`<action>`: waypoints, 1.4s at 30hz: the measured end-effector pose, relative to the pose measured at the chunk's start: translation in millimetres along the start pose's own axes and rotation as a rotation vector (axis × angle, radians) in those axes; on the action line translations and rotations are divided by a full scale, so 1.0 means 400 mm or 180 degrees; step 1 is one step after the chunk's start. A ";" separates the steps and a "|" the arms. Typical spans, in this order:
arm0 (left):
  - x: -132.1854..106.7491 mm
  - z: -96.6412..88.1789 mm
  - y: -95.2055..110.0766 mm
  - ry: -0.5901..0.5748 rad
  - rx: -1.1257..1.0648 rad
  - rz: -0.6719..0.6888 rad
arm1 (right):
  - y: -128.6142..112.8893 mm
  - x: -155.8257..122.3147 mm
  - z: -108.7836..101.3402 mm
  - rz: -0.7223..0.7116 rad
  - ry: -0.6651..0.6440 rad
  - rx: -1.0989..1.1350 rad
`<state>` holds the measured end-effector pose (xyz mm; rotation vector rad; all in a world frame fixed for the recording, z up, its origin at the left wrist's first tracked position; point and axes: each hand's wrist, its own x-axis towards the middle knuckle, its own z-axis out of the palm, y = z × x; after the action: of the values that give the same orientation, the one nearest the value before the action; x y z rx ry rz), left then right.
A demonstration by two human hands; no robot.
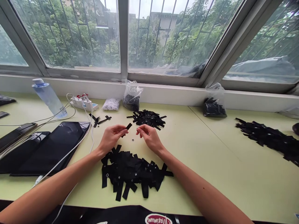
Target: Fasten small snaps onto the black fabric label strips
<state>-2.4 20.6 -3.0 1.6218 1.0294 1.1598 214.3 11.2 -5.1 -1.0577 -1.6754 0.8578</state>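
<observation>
My left hand pinches a short black fabric strip above the pale green table. My right hand is closed in a pinch just to its right, and what its fingertips hold is too small to make out. A small metal ring lies on the table between the hands. Below my wrists sits a pile of black strips with white letters. A second, smaller pile of black strips lies beyond the hands.
Far left: a water bottle, a white power strip with cables, dark tablets. By the window ledge stand two clear bags of black pieces and a small white packet. More black strips lie at right.
</observation>
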 end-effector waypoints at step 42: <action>-0.035 0.025 0.026 -0.0219 0.0615 0.0778 | -0.056 -0.039 0.047 -0.0142 0.0333 0.0094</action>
<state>5.6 2.8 1.6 1.9705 0.9414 1.1820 193.4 -13.0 3.5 -1.0240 -1.5886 0.7830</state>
